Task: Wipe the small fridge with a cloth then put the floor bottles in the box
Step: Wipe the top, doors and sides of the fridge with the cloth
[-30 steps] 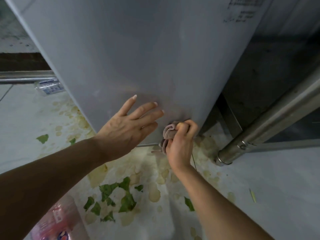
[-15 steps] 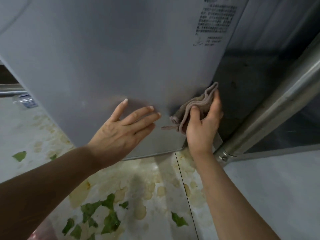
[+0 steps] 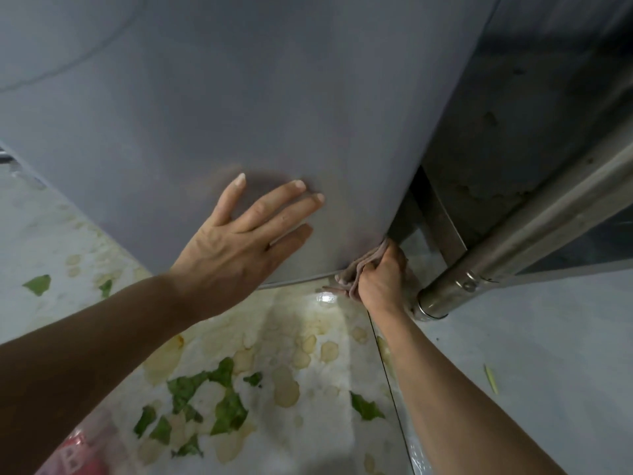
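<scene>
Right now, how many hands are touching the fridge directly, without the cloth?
1. The left hand lies flat on the fridge. The right hand grips the cloth at its lower right corner.

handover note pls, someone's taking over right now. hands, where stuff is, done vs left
Left hand: open, flat on the grey fridge side, bracing.
Right hand: shut on the cloth, pressed at the fridge's lower right corner beside the steel pipe.
Floor: stained, green leaf scraps in front.
Done: wiping underway; how much is clean, can't tell.
Left: finish the wipe, then the bottles. No bottles or box clearly in view; a pink-red item sits at the bottom left, unclear what.
</scene>
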A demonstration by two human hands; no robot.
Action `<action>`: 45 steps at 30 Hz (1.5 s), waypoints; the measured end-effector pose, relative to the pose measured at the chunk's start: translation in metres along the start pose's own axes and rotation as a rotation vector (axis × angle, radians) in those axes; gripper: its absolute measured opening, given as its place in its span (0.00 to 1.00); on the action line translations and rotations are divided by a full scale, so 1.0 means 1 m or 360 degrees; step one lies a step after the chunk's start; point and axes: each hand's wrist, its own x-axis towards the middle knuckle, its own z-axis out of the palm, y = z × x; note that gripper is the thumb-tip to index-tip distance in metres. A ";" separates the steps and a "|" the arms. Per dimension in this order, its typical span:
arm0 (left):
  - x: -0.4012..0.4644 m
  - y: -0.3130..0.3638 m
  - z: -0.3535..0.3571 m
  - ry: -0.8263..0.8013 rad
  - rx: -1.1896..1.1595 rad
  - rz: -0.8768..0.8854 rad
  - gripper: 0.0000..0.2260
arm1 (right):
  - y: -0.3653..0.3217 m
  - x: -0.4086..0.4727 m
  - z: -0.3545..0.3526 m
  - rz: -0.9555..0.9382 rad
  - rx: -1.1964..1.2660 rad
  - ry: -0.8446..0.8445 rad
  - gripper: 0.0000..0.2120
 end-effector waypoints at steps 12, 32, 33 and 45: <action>-0.011 -0.004 -0.011 -0.0205 0.0196 0.0220 0.22 | -0.009 -0.030 0.068 0.0474 0.0248 0.0248 0.26; -0.019 -0.017 -0.018 -0.0224 0.0128 0.0179 0.21 | -0.002 0.000 0.027 0.0478 0.0148 0.0505 0.17; -0.017 -0.018 -0.019 -0.0229 0.0129 0.0188 0.22 | -0.003 0.007 0.023 0.0405 0.0080 0.0578 0.15; 0.056 -0.015 -0.065 0.0054 0.0301 -0.0053 0.20 | -0.049 0.013 -0.033 -0.0088 0.0094 0.0057 0.20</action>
